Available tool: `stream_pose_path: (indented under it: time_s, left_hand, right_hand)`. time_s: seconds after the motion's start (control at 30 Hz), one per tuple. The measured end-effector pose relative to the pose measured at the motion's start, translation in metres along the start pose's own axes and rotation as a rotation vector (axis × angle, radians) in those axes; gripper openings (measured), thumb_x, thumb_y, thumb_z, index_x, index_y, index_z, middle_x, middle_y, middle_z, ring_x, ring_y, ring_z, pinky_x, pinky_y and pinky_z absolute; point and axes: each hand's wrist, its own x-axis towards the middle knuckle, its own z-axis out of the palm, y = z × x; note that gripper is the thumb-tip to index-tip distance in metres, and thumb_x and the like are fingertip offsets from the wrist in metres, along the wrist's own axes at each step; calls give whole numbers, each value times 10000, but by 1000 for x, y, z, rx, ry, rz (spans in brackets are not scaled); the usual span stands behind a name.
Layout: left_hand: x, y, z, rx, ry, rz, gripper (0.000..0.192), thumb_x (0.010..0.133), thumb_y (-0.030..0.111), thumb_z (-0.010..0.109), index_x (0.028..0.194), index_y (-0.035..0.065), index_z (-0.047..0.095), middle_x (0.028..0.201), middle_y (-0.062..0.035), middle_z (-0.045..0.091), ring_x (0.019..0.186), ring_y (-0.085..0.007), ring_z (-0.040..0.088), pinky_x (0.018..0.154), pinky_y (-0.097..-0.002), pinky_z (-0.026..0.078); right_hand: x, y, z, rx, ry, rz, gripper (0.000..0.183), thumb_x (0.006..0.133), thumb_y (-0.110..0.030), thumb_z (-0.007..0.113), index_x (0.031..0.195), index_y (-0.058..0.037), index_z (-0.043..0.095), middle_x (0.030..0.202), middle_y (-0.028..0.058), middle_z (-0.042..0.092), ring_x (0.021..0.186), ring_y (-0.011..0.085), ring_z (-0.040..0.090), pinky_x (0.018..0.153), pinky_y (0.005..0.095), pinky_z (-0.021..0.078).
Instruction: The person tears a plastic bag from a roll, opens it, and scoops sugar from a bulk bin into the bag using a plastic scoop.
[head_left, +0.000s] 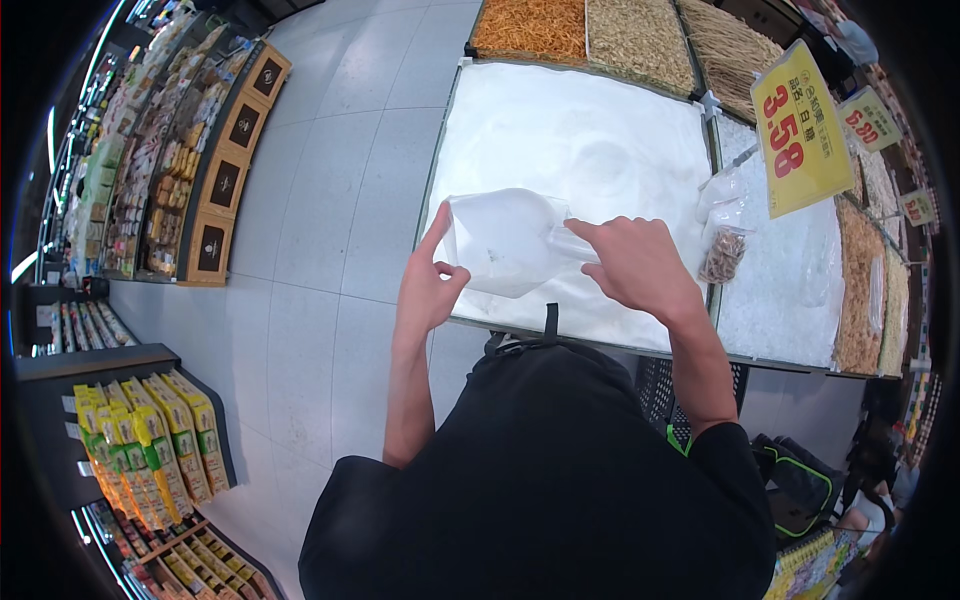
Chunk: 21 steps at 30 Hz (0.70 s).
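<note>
A clear plastic bag (491, 279) lies over a clear plastic scoop (574, 241) on the white sugar (525, 112) filling a large bin. My left hand (439, 277) pinches the bag's left side, with the index finger stretched along its edge. At the bag's right end, my right hand (630, 259) points its index finger at the upper corner, beside the scoop's handle; its thumb is apart from the finger. Whether the right fingertip holds any film cannot be told. The scoop's blade seems to be inside or under the bag.
A bin of clear crystals (780, 300) adjoins on the right, with a small bag of brown pieces (724, 255) near the divider. A yellow price sign (802, 131) stands above it. Bins of orange shreds (532, 30) and pale flakes (637, 41) lie beyond. Shelves (225, 180) stand left.
</note>
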Motion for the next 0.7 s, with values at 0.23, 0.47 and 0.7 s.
stream_pose_path:
  time_s: [0.23,0.47,0.7]
  left_hand:
    - [3,-7,-4,61,-27,-28,883,782,-96,556,1614,103,334,1605,-159,443,1422,-268,496,848,-302,544]
    - [9,-21,-2,-22,-2,-14,855,781,-116,500,1600,87,365,1628,-125,420,1495,-258,411,842,-288,532]
    - [14,-22,0,-40,-18,3,868,763,-151,467,1597,65,363,1631,-129,416,1509,-257,391,821,-248,508]
  right_hand:
    - [-28,39,-10,250,-99,158,543,833,-193,783,1356,-118,660,843,151,736,802,300,717,722,392,554]
    - [-81,100,36,883,86,469,532,909,-239,752,1377,-20,628,731,17,640,641,113,560,629,295,495]
    - [-119,123,102,728,139,829,477,917,-284,719,1266,38,674,706,97,670,615,179,634,634,356,512]
